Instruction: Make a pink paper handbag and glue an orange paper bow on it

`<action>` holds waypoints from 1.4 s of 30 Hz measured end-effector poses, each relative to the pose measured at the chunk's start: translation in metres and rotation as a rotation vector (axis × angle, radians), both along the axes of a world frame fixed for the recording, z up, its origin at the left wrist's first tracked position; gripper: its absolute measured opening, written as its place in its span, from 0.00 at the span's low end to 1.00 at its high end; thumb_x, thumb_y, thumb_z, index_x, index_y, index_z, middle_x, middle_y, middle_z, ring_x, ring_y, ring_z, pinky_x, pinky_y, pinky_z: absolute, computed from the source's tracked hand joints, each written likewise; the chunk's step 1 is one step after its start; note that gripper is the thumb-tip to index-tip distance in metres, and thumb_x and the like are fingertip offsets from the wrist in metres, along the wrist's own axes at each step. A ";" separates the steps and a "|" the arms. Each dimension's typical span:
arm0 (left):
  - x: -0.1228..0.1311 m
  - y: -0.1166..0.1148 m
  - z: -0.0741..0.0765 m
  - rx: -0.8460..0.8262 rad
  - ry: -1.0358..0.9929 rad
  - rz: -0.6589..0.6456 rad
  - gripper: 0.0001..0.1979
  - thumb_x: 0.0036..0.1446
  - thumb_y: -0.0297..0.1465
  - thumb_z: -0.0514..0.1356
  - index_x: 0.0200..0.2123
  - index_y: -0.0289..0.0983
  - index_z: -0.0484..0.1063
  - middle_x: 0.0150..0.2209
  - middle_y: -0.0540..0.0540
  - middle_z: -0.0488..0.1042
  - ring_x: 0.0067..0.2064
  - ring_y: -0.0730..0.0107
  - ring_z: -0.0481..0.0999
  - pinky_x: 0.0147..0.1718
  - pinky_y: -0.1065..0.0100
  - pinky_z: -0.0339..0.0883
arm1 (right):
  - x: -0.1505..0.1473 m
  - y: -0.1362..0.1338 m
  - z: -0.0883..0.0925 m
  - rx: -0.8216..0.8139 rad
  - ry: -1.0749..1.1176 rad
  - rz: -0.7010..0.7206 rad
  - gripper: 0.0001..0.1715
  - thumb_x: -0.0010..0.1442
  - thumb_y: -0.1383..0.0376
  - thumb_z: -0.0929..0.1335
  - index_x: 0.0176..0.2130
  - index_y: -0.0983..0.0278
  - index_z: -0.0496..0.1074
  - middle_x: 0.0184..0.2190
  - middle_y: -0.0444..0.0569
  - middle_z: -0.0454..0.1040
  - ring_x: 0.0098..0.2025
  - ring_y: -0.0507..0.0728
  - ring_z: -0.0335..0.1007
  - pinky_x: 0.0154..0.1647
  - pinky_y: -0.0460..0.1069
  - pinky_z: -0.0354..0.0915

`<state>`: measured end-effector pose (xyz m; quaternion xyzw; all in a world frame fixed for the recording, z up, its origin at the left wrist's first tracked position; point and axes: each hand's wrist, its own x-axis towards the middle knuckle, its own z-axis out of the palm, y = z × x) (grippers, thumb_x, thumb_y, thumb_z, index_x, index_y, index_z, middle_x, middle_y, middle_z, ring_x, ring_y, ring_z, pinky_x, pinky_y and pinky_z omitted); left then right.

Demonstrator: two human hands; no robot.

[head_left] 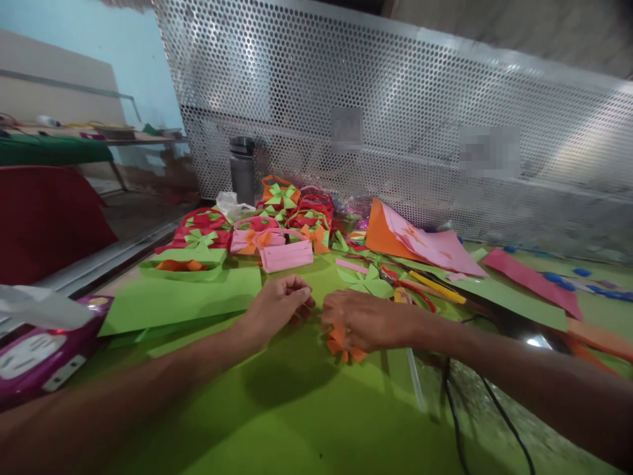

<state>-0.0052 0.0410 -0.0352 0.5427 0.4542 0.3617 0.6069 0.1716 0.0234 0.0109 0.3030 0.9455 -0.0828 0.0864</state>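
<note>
My left hand point(281, 305) is just left of the middle, over the green tabletop point(277, 402). Its fingers are curled and thumb and forefinger come together; anything between them is too small to make out. Close beside it on the right, my right hand point(363, 320) has its fingers bent round an orange paper bow point(341, 344), partly hidden below the palm. A small gap separates the two hands. Beyond them lie a light green paper bow point(368, 284) and a pink paper bag point(287, 256) with a handle.
Several decorated paper bags point(200, 237) stand behind, near a dark bottle point(242, 173). Green sheets point(182, 300) are at left, beside a purple power strip point(34, 356). At right are a yellow cutter point(438, 287), pink sheets point(420, 241), a glue stick point(415, 379) and black cables point(452, 409).
</note>
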 end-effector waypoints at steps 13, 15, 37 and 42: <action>0.000 0.002 -0.002 0.039 0.035 -0.022 0.09 0.49 0.35 0.58 0.29 0.34 0.67 0.23 0.48 0.72 0.23 0.73 0.71 0.21 0.73 0.59 | -0.011 0.005 0.010 0.003 -0.064 0.073 0.08 0.48 0.77 0.64 0.29 0.65 0.67 0.32 0.48 0.70 0.37 0.55 0.63 0.38 0.49 0.57; 0.000 0.002 -0.003 0.040 0.028 -0.018 0.09 0.49 0.35 0.58 0.28 0.34 0.66 0.23 0.48 0.72 0.23 0.73 0.71 0.21 0.73 0.60 | -0.010 0.005 0.009 0.006 -0.047 0.076 0.10 0.48 0.77 0.64 0.30 0.65 0.67 0.32 0.48 0.70 0.37 0.54 0.63 0.39 0.49 0.57; 0.000 -0.001 0.007 -0.080 0.222 -0.162 0.09 0.50 0.34 0.56 0.33 0.37 0.62 0.23 0.51 0.72 0.17 0.75 0.70 0.14 0.75 0.57 | 0.009 0.025 0.002 -0.152 0.071 -0.171 0.18 0.48 0.73 0.69 0.42 0.68 0.69 0.39 0.52 0.73 0.40 0.55 0.69 0.37 0.48 0.62; 0.000 0.001 0.004 -0.054 0.250 -0.172 0.06 0.52 0.32 0.53 0.33 0.37 0.62 0.24 0.52 0.71 0.17 0.76 0.69 0.14 0.76 0.57 | 0.002 0.022 -0.001 -0.166 0.049 -0.174 0.19 0.46 0.71 0.70 0.41 0.66 0.69 0.38 0.50 0.71 0.39 0.56 0.66 0.37 0.48 0.59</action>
